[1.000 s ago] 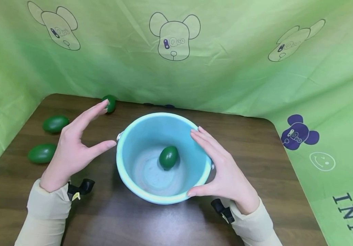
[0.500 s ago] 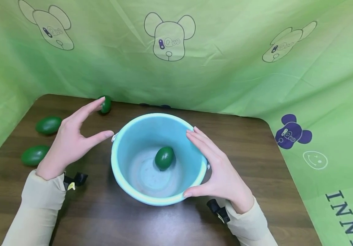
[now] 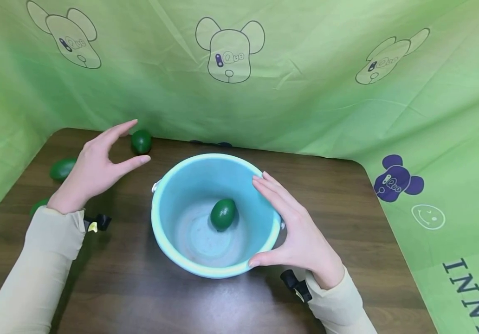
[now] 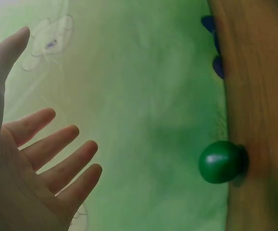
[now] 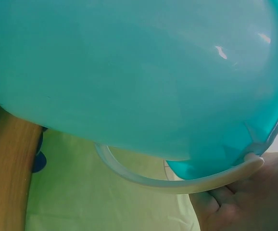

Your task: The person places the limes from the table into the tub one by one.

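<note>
Wearing cream sleeves (image 3: pixel 32 266) with a small black camera (image 3: pixel 295 285) at each wrist, a person has both hands over a wood-grain table (image 3: pixel 131 297). The right hand (image 3: pixel 298 232) grips the right side of a light-blue plastic bucket (image 3: pixel 211 272), thumb on the near rim and fingers farther round, probably to keep it from sliding or tipping. The bucket stands upright, mouth upward; its pale handle (image 5: pixel 177 186) hangs outside the wall, leaving the opening unobstructed. Inside, on the floor, rests a glossy avocado-like fruit (image 3: pixel 223 215), its long axis running mostly near to far, the far end leaning slightly right.

To the left, a second green fruit (image 3: pixel 38 206) is mostly hidden behind the left wrist, so its axis cannot be told. Beyond it, a third green fruit (image 3: pixel 61 170), partly covered by the hand, seems to lie lengthwise from left to right.

The left hand (image 3: pixel 91 169) is spread, thumb and fingers apart, holding nothing; that wide gap would suit a rounded thing. Just beside its fingertips, apart from them, the farthest green fruit (image 3: pixel 141 142) looks nearly round, its long axis apparently foreshortened. Behind hangs a green printed cloth (image 3: pixel 289 106).
</note>
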`<state>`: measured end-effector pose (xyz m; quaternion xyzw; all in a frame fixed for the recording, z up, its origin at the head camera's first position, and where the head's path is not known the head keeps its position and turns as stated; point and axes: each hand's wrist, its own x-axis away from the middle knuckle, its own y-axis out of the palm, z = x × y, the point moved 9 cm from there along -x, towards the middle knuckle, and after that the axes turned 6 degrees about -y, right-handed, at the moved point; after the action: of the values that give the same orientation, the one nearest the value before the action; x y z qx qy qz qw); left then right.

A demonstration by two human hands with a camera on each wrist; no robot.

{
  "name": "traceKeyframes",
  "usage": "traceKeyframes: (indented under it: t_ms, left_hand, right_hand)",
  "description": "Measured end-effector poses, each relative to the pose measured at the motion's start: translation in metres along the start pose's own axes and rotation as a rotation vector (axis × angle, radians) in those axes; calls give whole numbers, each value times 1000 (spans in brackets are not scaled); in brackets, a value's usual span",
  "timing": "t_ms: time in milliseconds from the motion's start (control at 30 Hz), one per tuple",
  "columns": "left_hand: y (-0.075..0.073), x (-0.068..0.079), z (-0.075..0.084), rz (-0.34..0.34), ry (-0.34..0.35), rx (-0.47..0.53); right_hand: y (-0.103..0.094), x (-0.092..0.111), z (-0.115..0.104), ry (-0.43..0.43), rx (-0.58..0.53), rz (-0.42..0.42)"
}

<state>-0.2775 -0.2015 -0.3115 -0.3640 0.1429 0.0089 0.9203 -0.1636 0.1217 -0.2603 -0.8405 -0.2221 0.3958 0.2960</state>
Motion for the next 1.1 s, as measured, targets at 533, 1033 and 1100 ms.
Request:
traceKeyframes:
  t_ms: [533,1033,1100]
  left_hand:
    - [18,-33,-44,-129,-120,-81]
    - [27,-50,-76,-198,-196,-189]
    - [29,-53,-78,-208,-200,-225]
  right_hand:
    - [1,0,-1,-22,-5,5]
    - [1,1,-1,-13,-6,7]
    - [1,1,-1,-13,-6,8]
